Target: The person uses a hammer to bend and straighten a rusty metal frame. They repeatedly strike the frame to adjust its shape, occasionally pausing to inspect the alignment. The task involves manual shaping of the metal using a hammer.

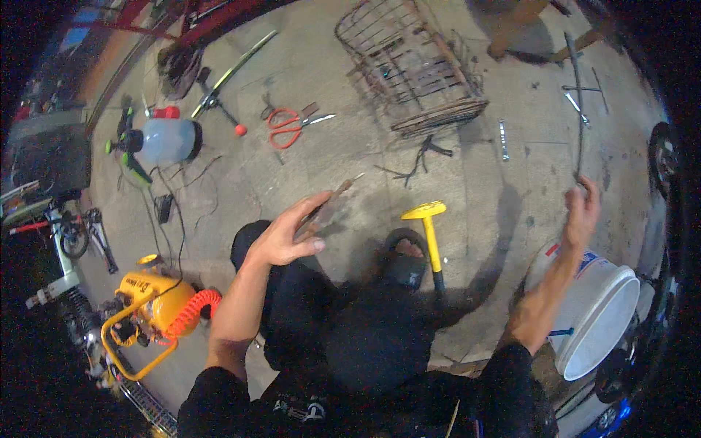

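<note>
My left hand (pixel 292 232) hovers left of centre, fingers stretched out and thumb apart. Just past its fingertips shows a slim tool with a brown handle and a pale tip (pixel 349 184). The fingers hide part of it, and I cannot tell whether they touch it. At the right, my right hand (pixel 582 212) is curled around the lower end of a long dark metal rod (pixel 578 109), which points away from me. A yellow-headed hammer (pixel 432 233) stands near my foot, its handle yellow and black. Red-handled scissors (pixel 288 127) lie beyond my left hand.
A rusty wire basket (pixel 412 66) lies at the far middle. A spray bottle (pixel 168 141) and a yellow air compressor (pixel 157 303) stand left. A white bucket (pixel 595 321) is tilted beside my right forearm. Wrenches (pixel 503 140) and a branched dark metal piece (pixel 422 155) lie ahead.
</note>
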